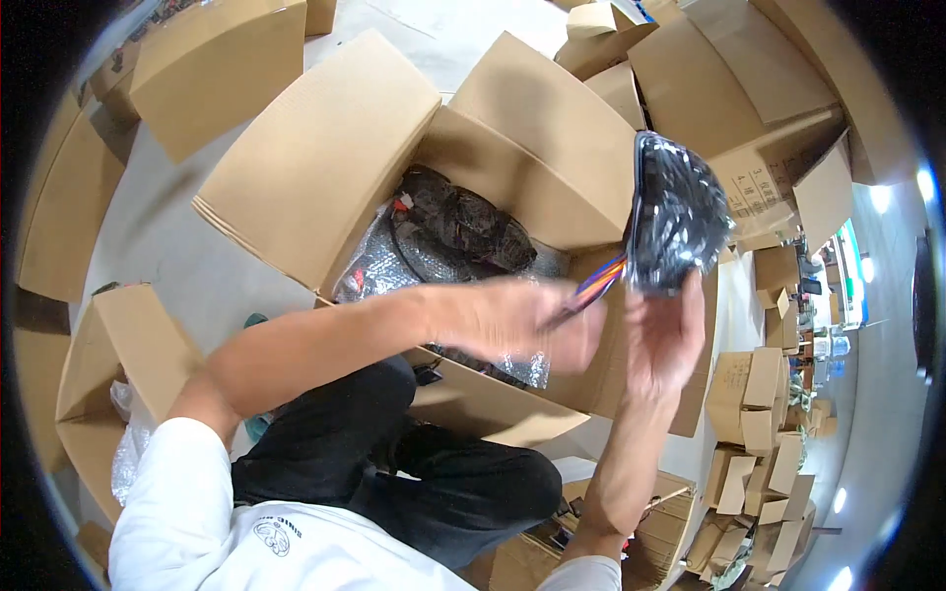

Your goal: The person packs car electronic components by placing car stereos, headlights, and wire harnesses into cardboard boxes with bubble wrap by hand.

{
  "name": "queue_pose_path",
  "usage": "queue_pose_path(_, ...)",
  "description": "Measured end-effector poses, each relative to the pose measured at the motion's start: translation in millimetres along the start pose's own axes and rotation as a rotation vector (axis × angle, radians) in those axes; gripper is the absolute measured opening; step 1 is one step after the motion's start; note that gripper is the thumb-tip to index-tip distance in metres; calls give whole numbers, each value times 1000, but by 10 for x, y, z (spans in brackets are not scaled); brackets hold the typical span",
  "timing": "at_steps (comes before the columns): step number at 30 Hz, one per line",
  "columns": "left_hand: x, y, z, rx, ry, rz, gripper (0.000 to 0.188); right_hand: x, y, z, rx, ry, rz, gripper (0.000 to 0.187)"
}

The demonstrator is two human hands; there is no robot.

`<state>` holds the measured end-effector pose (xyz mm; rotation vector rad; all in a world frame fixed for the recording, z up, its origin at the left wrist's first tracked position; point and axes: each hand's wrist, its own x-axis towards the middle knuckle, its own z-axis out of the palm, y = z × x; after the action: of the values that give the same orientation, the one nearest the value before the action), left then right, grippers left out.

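My right hand (665, 330) holds up a rounded black part wrapped in shiny clear plastic (680, 217), gripping it from below over the right side of an open carton (512, 409). A bundle of coloured wires (596, 283) comes out of the part's lower left. My left hand (527, 320) is blurred by motion and closed around the wires near their loose end. In the carton below lie several black plastic-wrapped parts (463, 227), with bubble wrap (370, 261) beside and under them. My left forearm hides some of the contents.
The carton's big flaps (325, 148) stand spread outward. At the lower left is a smaller open box (118, 345) with clear wrap in it. Another box (655, 537) sits by my right elbow. Stacked cartons (759, 394) line the right, and more cartons (217, 74) stand at the far left.
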<state>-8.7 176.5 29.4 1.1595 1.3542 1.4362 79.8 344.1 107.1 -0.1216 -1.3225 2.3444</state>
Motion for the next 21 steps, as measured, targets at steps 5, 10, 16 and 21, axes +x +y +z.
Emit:
queue_pose_path(5, 125, -511, -420, 435, 280, -145, 23, 724, 667, -1569, -100, 223, 252, 26)
queue_pose_path(10, 32, -1337, -659, 859, 428, -32, 29, 900, 1878, -2858, -188, 735, 465, 25)
queue_pose_path(16, -171, -1495, -600, 1084, 259, -13, 28, 1261, 2667, -3262, -276, 946, 496, 30)
queue_pose_path(21, 238, -1567, -481, 1113, 258, 169, 24, 996, 2080, -3475, -704, 874, 664, 51)
